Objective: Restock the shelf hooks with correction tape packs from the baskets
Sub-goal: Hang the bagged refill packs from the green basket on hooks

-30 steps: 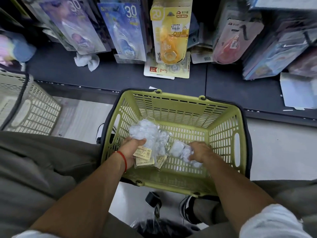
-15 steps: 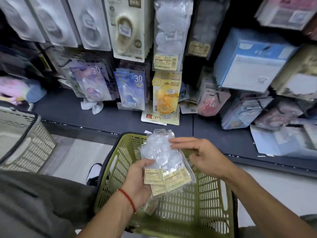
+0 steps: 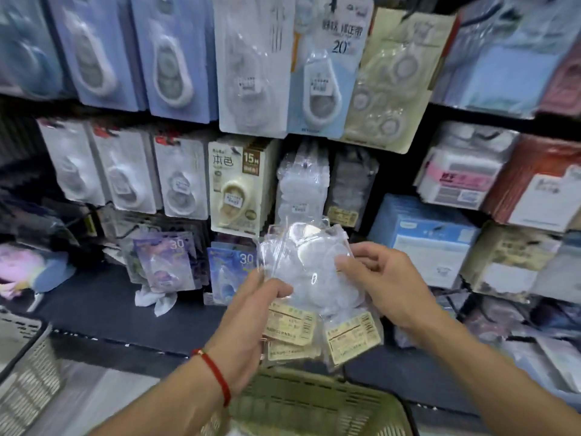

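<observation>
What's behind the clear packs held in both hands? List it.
Behind the clear packs, the clear hanging packs and a blue "30" pack show on the shelf. The green basket sits below. The shelf directly behind the packs is covered.

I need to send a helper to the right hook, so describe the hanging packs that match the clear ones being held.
Start at the cream 15M pack in the middle row of the shelf wall. The hanging clear packs are immediately to its right, above the held bundle. Unlike the printed cards around them, they are see-through plastic with white round refills and a small yellowish label low down.
</observation>
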Motion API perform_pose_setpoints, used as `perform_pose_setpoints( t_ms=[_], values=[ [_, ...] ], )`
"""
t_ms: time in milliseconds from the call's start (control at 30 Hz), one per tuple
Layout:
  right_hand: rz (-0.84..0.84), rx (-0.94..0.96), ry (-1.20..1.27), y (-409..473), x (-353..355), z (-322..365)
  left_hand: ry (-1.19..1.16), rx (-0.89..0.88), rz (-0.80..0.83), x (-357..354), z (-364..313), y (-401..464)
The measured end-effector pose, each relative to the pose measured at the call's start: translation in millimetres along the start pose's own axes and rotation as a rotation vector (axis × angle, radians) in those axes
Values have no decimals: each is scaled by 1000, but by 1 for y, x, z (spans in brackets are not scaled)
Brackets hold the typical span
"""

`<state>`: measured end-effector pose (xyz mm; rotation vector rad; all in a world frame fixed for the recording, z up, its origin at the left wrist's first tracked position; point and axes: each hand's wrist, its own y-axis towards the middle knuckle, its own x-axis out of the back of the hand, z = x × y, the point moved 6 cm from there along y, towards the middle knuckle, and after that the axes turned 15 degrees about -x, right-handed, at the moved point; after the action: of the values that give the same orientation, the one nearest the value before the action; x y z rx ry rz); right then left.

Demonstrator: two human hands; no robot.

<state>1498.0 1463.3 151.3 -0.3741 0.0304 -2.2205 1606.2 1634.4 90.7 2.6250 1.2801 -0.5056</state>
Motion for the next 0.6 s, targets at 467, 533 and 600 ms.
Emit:
perform_pose_setpoints(
  t_ms=[467,533,600],
  values=[
    [-383,111,275,21,49,33,97,-242,115,11,-49,63],
    [-386,118,270,22,49,33,84,-252,117,10,-50,64],
    [-377,121,274,23,49,33,67,-252,110,11,-50,65]
  ],
)
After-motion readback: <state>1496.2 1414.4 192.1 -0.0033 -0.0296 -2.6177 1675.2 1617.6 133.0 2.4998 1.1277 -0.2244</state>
